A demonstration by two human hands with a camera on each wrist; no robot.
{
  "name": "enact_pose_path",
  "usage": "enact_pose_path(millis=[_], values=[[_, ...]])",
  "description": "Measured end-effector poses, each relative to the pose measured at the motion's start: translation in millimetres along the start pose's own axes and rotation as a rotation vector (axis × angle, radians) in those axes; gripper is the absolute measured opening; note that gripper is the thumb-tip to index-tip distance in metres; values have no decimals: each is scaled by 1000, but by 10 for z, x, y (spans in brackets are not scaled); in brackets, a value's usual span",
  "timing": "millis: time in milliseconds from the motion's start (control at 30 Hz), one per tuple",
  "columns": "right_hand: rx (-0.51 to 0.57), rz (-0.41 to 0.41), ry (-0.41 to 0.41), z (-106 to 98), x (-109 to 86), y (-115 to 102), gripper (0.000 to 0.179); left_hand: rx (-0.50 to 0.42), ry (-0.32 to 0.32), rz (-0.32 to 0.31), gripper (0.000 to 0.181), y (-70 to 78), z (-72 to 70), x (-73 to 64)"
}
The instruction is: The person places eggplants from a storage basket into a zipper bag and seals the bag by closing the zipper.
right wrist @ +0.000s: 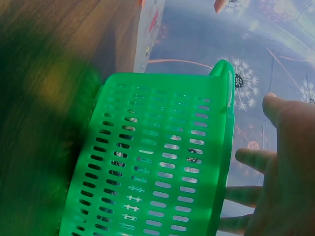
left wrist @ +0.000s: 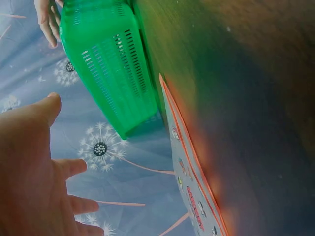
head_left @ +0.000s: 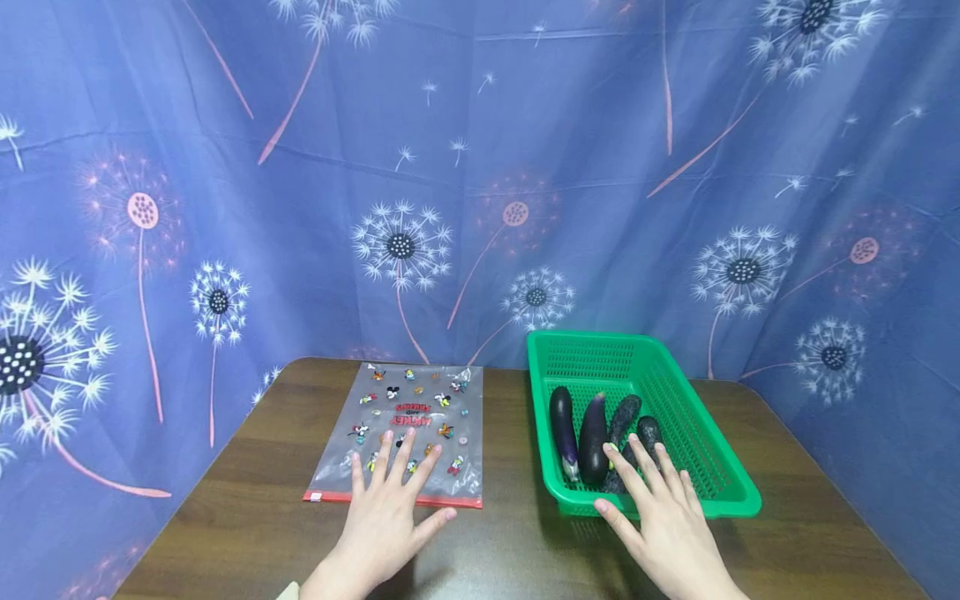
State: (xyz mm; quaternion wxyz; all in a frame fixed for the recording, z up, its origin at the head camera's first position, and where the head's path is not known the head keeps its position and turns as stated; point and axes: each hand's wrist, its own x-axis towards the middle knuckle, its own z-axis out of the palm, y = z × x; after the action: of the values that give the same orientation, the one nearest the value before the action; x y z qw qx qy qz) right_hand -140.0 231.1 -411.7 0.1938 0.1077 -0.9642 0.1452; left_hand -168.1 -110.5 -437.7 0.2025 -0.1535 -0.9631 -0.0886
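My left hand (head_left: 386, 517) hovers with spread fingers above the near edge of a clear zip bag (head_left: 337, 454) printed with small cartoon figures and edged by a red slider strip. The bag lies flat on the table. My right hand (head_left: 663, 525), fingers also spread, is held over the near rim of a green plastic basket (head_left: 712, 458). Two eggplants (head_left: 593, 442) lie in the basket's left half. Beside them are dark, bumpy vegetables (head_left: 624, 418), partly hidden by my right fingers; their kind is unclear. Neither hand holds anything.
A brown wooden table (head_left: 247, 467) carries the bag on the left and the basket on the right. Blue cloth (head_left: 300, 233) with a dandelion print hangs behind and along both sides of the table.
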Motion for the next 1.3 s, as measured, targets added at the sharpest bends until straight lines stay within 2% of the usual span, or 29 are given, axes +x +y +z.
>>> enact_pose_path(millis=[233,400,567,667,833,967,1133,1233,1300], values=[[31,-3,-12,-71,22,15,64,3,-23,23,77,-42,-15,10],[91,6,-57,-254,234,32,61,-31,-74,48,80,-148,-62,86],[164,-28,-139,-401,537,113,57,-64,-120,108,79,-348,-94,162],[186,-46,-202,-464,712,178,56,-77,-119,156,77,-498,-96,198],[227,-14,-335,-543,987,245,53,-82,-108,241,70,-759,-89,242],[233,-5,-427,-561,1198,250,51,-58,-162,301,63,-954,-102,292],[179,-24,-491,-494,1436,273,53,-72,-267,354,60,-1156,-116,397],[179,7,-527,-410,1552,313,54,-91,-341,377,59,-1231,-110,447],[197,42,-544,-328,1620,345,54,-79,-367,402,55,-1264,-105,472]])
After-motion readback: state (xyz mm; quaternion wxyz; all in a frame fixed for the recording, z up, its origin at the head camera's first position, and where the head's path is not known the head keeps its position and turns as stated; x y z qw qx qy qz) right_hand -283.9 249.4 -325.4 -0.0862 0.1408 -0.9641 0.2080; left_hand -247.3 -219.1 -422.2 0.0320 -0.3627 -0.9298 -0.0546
